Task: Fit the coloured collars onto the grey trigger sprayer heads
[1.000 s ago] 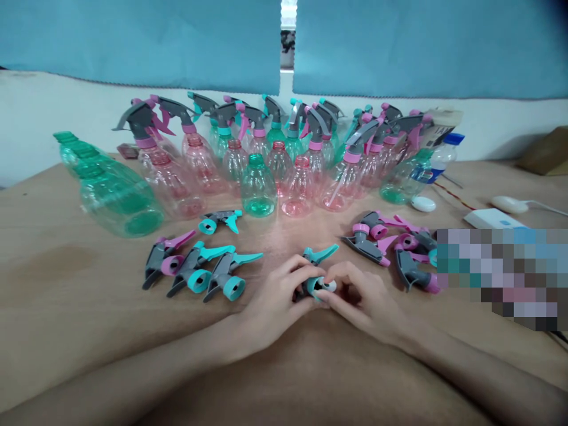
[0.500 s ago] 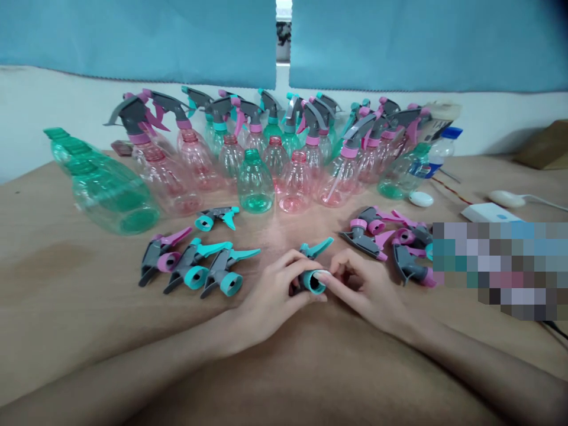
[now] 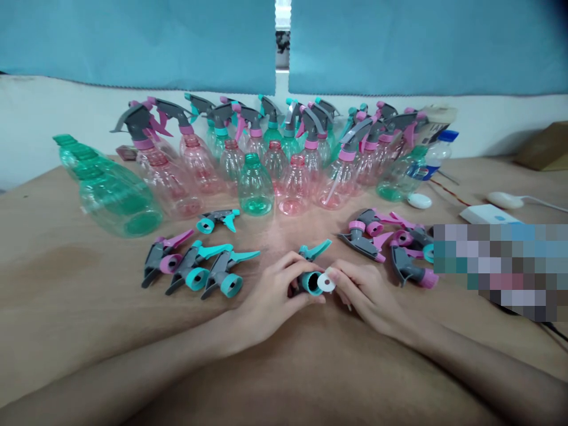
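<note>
Left hand around sprayer, right hand (fingers bent) on white disc.

On head cam I've got a brown table: pink btls & green btls stand toward the back, loose trigger heads lie nearer, L & R; R side also has a white oval gadget & white box.

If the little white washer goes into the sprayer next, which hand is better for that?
Probably the right hand: it pinches the white washer right beside the open turquoise collar of the sprayer head. The left hand is busy holding that sprayer head.
</note>
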Demonstrator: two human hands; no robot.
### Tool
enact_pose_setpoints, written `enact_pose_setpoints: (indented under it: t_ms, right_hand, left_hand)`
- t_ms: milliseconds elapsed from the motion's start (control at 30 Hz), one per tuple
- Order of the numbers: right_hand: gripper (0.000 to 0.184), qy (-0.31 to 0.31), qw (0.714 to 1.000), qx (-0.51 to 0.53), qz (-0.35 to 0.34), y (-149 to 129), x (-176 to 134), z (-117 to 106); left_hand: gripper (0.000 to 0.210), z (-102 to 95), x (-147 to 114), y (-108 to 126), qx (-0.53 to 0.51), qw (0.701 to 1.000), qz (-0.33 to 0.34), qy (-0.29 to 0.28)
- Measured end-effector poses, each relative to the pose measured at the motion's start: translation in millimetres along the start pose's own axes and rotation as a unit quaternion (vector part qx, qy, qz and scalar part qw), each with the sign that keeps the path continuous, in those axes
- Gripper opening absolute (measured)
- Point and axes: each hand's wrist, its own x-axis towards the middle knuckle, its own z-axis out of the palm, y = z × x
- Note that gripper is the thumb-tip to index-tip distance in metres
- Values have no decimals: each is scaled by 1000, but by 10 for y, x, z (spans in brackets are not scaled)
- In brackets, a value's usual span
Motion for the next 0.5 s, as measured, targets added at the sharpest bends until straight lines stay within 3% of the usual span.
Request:
enact_pose_setpoints:
  t_ms: [233,500]
  right_hand:
    - [42,11,997,-67,-44,47,3,65]
    - [44,24,993,-110,-42,84,37,94]
  left_hand:
    - [25,11,5,-11,8,1000,17,8]
    - [24,17,6,-16,19,1000,20,4]
